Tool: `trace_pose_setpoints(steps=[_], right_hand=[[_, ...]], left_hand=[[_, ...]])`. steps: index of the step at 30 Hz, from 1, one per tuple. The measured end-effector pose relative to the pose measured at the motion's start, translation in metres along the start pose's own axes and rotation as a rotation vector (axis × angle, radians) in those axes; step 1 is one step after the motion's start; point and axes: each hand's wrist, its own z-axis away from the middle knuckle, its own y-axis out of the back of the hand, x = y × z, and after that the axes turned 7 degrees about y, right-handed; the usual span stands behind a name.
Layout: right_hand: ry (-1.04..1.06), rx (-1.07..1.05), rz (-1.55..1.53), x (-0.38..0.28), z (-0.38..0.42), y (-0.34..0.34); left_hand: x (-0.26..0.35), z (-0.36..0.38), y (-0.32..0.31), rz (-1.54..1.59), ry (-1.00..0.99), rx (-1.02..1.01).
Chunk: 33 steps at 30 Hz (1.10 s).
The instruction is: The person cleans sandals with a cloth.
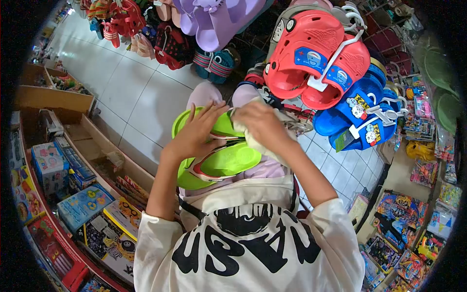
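A pair of lime-green slippers (233,161) with white, red and black straps lies across my lap. My left hand (198,130) holds the farther slipper, its fingers over the strap area and its thumb toward the nearer one. A cream cloth (258,140) is bunched in my right hand (260,121), which presses it at the right end of the farther slipper. My hands partly cover that slipper, and my right fingertips are hidden by the cloth.
Red clogs (311,58) and blue slides (362,114) hang close on the right. Purple slippers (214,22) hang ahead. Boxed toys (85,207) fill a wooden shelf on the left; packaged toys (401,211) lie on the right. White floor tiles (141,92) show ahead.
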Motion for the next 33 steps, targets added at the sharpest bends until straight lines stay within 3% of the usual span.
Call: trace_pose_setpoints(steps=[8, 12, 13, 16, 23, 27, 30, 31, 33], right_hand=[[-0.078, -0.396, 0.1, 0.012, 0.017, 0.039], [-0.184, -0.354, -0.084, 0.007, 0.004, 0.051], [-0.06, -0.214, -0.145, 0.006, 0.0, 0.045], [0.057, -0.162, -0.14, -0.004, -0.004, 0.011], [0.074, -0.364, -0.092, -0.01, 0.017, 0.018], [-0.105, -0.573, -0.143, -0.004, 0.024, 0.049], [-0.105, -0.636, -0.086, 0.006, 0.026, 0.067], [-0.113, -0.63, -0.069, 0.006, 0.023, 0.068], [-0.068, -0.398, -0.126, 0.004, 0.016, 0.065]], left_hand=[[-0.006, -0.003, -0.015, -0.212, 0.027, -0.011], [-0.005, -0.005, -0.011, -0.081, 0.037, -0.003], [-0.005, -0.004, -0.01, -0.028, 0.042, 0.006], [0.001, -0.006, -0.014, -0.041, 0.096, 0.07], [0.006, -0.005, -0.026, -0.156, 0.103, 0.152], [0.008, -0.005, -0.029, -0.138, 0.092, 0.184], [0.006, -0.004, -0.028, -0.114, 0.093, 0.177], [0.006, -0.006, -0.028, -0.101, 0.094, 0.173], [0.005, -0.004, -0.025, -0.066, 0.102, 0.161]])
